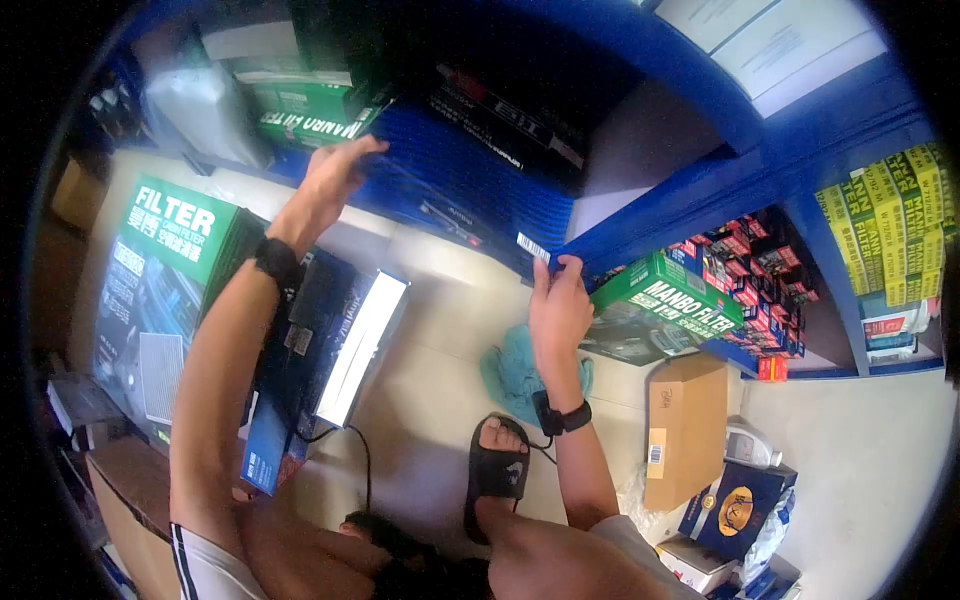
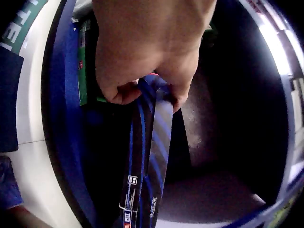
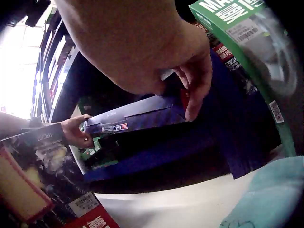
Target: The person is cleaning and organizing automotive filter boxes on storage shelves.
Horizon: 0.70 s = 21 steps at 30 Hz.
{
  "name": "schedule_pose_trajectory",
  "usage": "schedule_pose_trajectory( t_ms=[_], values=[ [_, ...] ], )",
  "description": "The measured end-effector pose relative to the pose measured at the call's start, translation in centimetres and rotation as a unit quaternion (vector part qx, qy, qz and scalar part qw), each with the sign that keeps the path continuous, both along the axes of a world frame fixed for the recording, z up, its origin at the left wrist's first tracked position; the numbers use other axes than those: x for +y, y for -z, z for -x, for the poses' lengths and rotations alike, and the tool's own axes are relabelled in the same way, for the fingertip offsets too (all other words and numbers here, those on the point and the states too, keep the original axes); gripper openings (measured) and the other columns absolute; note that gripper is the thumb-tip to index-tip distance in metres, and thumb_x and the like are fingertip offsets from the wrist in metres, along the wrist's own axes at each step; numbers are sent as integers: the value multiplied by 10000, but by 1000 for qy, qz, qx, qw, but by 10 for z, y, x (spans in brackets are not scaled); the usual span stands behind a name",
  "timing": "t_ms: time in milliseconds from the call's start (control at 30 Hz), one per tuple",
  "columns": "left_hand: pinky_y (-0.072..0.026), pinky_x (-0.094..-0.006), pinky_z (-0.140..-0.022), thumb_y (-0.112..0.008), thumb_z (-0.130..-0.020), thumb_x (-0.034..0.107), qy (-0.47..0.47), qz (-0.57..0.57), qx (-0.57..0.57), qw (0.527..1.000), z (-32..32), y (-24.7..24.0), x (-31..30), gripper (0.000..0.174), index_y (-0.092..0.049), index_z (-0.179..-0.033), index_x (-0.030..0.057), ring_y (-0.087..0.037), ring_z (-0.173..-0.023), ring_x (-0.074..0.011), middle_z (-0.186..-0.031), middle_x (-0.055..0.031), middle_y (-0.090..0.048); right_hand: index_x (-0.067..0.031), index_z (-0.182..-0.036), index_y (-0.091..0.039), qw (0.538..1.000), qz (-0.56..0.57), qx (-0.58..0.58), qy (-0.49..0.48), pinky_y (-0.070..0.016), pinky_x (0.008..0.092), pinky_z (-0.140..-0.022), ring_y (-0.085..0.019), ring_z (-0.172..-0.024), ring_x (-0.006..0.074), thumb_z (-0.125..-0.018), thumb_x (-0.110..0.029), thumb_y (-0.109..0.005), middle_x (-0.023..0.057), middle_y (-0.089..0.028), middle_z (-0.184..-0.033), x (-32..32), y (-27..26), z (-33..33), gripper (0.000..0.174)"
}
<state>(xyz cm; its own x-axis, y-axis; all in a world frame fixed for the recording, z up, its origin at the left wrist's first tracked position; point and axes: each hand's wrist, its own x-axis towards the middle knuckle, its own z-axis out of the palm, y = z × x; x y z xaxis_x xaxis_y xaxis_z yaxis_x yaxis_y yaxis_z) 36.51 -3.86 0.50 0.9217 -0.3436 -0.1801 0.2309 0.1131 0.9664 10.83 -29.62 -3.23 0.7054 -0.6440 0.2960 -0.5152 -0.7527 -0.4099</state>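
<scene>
A flat, long carton (image 1: pixel 460 180) with dark and blue stripes spans between my two hands at the opening of the low blue shelf. My left hand (image 1: pixel 328 185) grips its left end; in the left wrist view, thumb and fingers of the left hand (image 2: pixel 149 52) pinch the end of the striped carton (image 2: pixel 159 137) from both sides. At the other end, my right hand (image 1: pixel 558 308) holds the corner beside a white barcode label (image 1: pixel 532 246). The right wrist view shows the right hand (image 3: pixel 187 71) with fingers bent over the end of the carton (image 3: pixel 137 114).
Green filter boxes stand at the left (image 1: pixel 170 290), on the shelf (image 1: pixel 305 110) and at the right (image 1: pixel 660 305). An open-ended dark carton (image 1: pixel 330 350) lies before my left forearm. A teal cloth (image 1: pixel 510 370), a brown box (image 1: pixel 685 430) and small red boxes (image 1: pixel 765 290) are nearby.
</scene>
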Motion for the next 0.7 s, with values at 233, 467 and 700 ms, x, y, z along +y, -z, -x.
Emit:
schedule_pose_trajectory(
  t_ms=[233, 467, 700],
  values=[
    [-388, -284, -761, -780, -871, 303, 29, -17, -15, 999, 24, -30, 7, 248, -727, -1025, 117, -473, -866, -93, -961, 36, -595, -48, -1468, -557, 996, 27, 32, -81, -574, 562, -762, -726, -929, 472, -985, -456, -728, 292, -723, -1080, 6, 2, 8, 655],
    [-417, -247, -748, -812, -894, 306, 57, 10, -62, 996, 26, -71, -14, 273, -631, -1025, 149, -517, -890, -66, -951, 52, -577, -44, -1435, -627, 997, 21, 58, -54, -587, 550, -803, -746, -920, 472, -973, -369, -756, 297, -750, -1043, 8, 0, -13, 579],
    [-512, -253, -795, -886, -912, 332, 150, 32, -179, 972, 48, -107, -57, 415, -559, -1098, 156, -569, -927, -59, -1012, 42, -559, 7, -1379, -691, 991, 76, 99, -48, -588, 503, -662, -749, -684, 396, -1005, -390, -706, 239, -718, -712, 0, 3, -15, 545]
  ],
)
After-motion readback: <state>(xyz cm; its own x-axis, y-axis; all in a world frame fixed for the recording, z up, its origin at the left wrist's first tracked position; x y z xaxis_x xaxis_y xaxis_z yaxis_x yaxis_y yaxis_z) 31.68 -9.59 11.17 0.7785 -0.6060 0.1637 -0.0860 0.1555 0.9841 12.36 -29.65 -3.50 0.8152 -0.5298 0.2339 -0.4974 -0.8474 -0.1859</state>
